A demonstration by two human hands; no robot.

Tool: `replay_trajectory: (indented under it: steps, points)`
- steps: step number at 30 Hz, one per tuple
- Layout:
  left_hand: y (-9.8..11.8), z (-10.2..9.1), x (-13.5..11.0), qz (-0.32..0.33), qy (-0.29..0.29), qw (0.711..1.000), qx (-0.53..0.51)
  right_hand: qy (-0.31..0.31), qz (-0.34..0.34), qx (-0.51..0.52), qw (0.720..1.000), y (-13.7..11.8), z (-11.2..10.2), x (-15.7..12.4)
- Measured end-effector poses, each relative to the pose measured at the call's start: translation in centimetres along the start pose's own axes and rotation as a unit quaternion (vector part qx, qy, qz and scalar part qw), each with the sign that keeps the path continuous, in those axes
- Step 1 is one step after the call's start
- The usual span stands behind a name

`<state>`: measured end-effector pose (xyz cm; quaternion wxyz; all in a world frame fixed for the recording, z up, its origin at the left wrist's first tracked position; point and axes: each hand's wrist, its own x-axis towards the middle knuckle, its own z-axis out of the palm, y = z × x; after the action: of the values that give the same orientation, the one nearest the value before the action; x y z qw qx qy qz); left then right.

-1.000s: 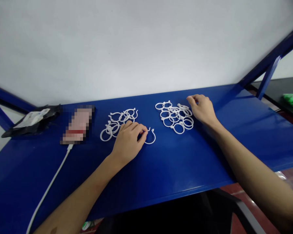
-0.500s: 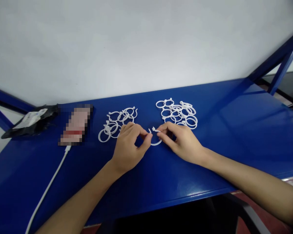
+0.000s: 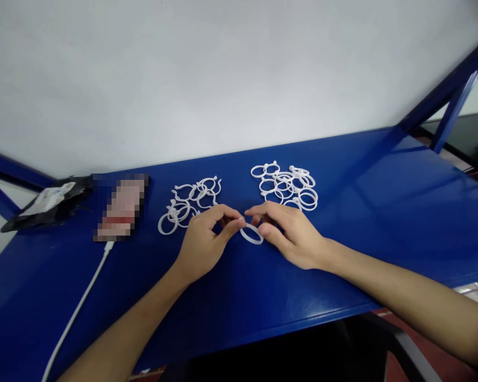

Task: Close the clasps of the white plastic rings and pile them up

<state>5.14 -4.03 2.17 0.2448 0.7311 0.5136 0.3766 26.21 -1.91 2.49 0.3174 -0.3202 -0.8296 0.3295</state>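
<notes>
A white plastic snap ring [image 3: 252,240] is held between my hands, low over the blue table. My left hand [image 3: 207,236] is closed, pinching the ring's left side between thumb and fingers. My right hand [image 3: 292,233] curls round the ring's right side, thumb at its edge and index finger reaching over to the left fingertips. Fingers hide the ring's upper part and its clasp. Left of the hands lies a group of similar rings [image 3: 180,213], several with their clasps apart. Behind the right hand is another group of rings [image 3: 283,184], which look closed into full loops.
On the left of the blue table [image 3: 362,212] lies a blurred-out phone [image 3: 123,204] with a white cable [image 3: 82,302] plugged in. A black plastic package [image 3: 50,204] with a white label sits beside it. A white wall rises behind; blue metal posts [image 3: 456,111] flank the table.
The ring in my hands stood with a gap at its top; now it has tilted and looks like a closed loop. My right index finger has moved left toward my left fingertips.
</notes>
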Motion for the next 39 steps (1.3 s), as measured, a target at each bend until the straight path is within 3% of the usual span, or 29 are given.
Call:
replay_trajectory:
  steps: [6,11,16,21,33,36,39]
  points:
    - [-0.3,0.2,-0.2,-0.043,0.005,0.997,-0.06,0.027,-0.048,-0.039,0.998,0.1,0.3,-0.2]
    - [-0.4,0.3,-0.3,-0.037,0.004,0.992,-0.122,0.055,0.008,0.032,0.998,0.1,0.2,0.0]
    - [-0.6,0.2,-0.3,0.017,0.016,0.997,-0.08,-0.005,0.033,0.13,0.991,0.4,0.3,0.0]
    - [-0.4,0.3,-0.3,0.064,0.035,0.996,-0.045,-0.061,0.029,0.156,0.985,0.6,-0.2,0.1]
    - [-0.1,0.7,-0.6,0.118,0.037,0.992,0.03,-0.112,-0.058,0.063,0.99,0.8,-0.9,0.2]
    - [-1.1,0.6,0.0,0.136,0.027,0.984,0.111,-0.078,-0.054,-0.02,0.995,0.8,-0.8,0.2]
    - [-2.6,0.2,1.0,0.145,0.053,0.952,0.265,0.014,-0.002,-0.126,0.992,1.1,-2.1,0.8]
